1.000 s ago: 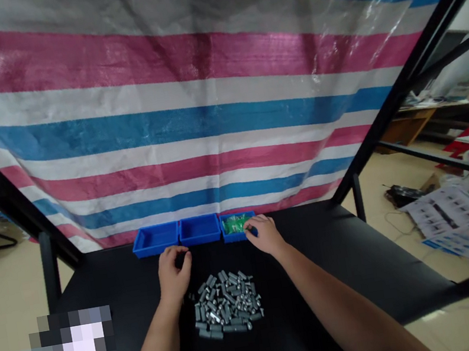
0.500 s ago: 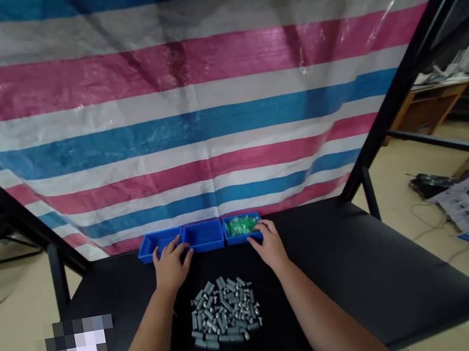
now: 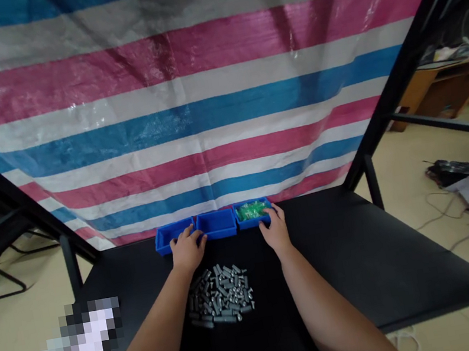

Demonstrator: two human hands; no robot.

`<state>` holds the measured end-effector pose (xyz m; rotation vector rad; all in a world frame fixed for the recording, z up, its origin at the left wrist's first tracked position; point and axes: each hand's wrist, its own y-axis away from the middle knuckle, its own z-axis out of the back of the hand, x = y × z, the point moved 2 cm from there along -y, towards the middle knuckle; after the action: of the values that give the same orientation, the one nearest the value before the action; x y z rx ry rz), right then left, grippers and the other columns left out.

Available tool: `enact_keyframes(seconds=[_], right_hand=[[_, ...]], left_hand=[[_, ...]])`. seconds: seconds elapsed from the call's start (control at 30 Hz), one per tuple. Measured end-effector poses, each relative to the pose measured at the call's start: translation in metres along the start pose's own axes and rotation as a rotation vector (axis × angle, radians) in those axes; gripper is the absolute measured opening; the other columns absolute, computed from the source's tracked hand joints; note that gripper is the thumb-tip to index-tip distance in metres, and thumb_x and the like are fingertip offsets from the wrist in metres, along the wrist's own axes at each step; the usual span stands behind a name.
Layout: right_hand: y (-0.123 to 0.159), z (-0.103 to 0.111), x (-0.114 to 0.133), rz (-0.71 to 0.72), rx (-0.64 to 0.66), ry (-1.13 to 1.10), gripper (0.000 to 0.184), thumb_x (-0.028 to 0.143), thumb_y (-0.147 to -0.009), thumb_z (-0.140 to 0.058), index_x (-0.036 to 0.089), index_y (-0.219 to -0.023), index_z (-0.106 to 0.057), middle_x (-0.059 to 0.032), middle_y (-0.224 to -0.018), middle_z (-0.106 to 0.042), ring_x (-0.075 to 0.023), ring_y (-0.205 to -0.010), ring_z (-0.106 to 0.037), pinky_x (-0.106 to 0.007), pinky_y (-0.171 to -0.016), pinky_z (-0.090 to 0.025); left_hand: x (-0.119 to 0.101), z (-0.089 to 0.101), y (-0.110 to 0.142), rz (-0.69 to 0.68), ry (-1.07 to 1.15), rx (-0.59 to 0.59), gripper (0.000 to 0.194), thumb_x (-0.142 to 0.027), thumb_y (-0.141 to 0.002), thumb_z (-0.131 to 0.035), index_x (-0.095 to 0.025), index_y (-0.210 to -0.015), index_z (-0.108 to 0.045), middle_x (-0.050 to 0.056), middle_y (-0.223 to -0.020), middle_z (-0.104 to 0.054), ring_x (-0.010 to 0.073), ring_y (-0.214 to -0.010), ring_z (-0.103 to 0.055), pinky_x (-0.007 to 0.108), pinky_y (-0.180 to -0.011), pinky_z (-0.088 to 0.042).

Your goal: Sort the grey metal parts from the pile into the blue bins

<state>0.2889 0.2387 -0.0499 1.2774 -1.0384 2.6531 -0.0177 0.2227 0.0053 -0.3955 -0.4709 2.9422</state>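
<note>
Three blue plastic bins stand in a row at the table's back edge: a left bin (image 3: 164,247), a middle bin (image 3: 219,235) and a right bin (image 3: 249,224). My left hand (image 3: 188,250) grips the left bin's front wall, fingers over the rim and thumb by the middle bin. Closed around the front right corner of the right bin is my right hand (image 3: 276,229). Green pieces in clear wrapping (image 3: 251,210) fill that right bin. Between my forearms lies a heap of grey cylindrical parts with shiny metal ends (image 3: 221,295), which neither hand touches.
A striped plastic sheet (image 3: 193,116) hangs right behind the bins. Black frame bars (image 3: 375,182) flank the black table (image 3: 357,263). A pixelated patch (image 3: 84,350) hides something at the left front. Papers and cables lie on the floor at right.
The row of bins has slid to the right along the sheet, with both hands moving along on it. The camera view has tilted slightly; the heap of grey parts looks unchanged.
</note>
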Motion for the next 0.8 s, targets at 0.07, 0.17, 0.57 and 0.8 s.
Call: enact_keyframes(seconds=[0.07,0.17,0.57,0.8], right_hand=[[0.000,0.001,0.000,-0.004,-0.003,-0.010,0.033,0.021,-0.083,-0.058,0.018,-0.116,-0.061,-0.0169,-0.144,-0.040,-0.0317,-0.131,-0.050,-0.049,-0.113,-0.042],[0.001,0.004,0.001,-0.007,-0.030,-0.017,0.029,0.019,-0.083,-0.056,0.017,-0.111,-0.062,-0.0172,-0.140,-0.044,-0.0304,-0.129,-0.052,-0.047,-0.113,-0.042],[0.002,0.010,0.006,-0.032,-0.110,-0.032,0.031,0.023,-0.081,-0.059,0.017,-0.112,-0.060,-0.0174,-0.135,-0.047,-0.0307,-0.125,-0.052,-0.049,-0.110,-0.041],[0.007,0.041,0.046,0.113,-0.058,-0.087,0.032,0.031,-0.084,-0.064,0.019,-0.113,-0.060,-0.0159,-0.129,-0.050,-0.0331,-0.124,-0.050,-0.052,-0.109,-0.040]], left_hand=[[0.000,0.002,-0.001,-0.015,0.008,0.005,0.030,-0.046,-0.095,-0.051,-0.030,-0.107,-0.073,0.010,-0.140,-0.059,0.0313,-0.123,-0.055,0.059,-0.103,-0.034],[0.000,0.003,-0.001,-0.027,0.011,-0.007,0.030,-0.045,-0.096,-0.050,-0.029,-0.108,-0.072,0.010,-0.134,-0.061,0.0294,-0.121,-0.056,0.059,-0.104,-0.033],[-0.012,0.015,-0.006,-0.023,-0.003,-0.090,0.031,-0.044,-0.092,-0.056,-0.030,-0.116,-0.070,0.010,-0.127,-0.063,0.0318,-0.125,-0.051,0.060,-0.112,-0.024],[0.038,0.043,0.072,0.014,0.188,-0.232,0.031,-0.044,-0.095,-0.050,-0.023,-0.114,-0.063,0.009,-0.121,-0.065,0.0278,-0.121,-0.057,0.045,-0.107,-0.041]])
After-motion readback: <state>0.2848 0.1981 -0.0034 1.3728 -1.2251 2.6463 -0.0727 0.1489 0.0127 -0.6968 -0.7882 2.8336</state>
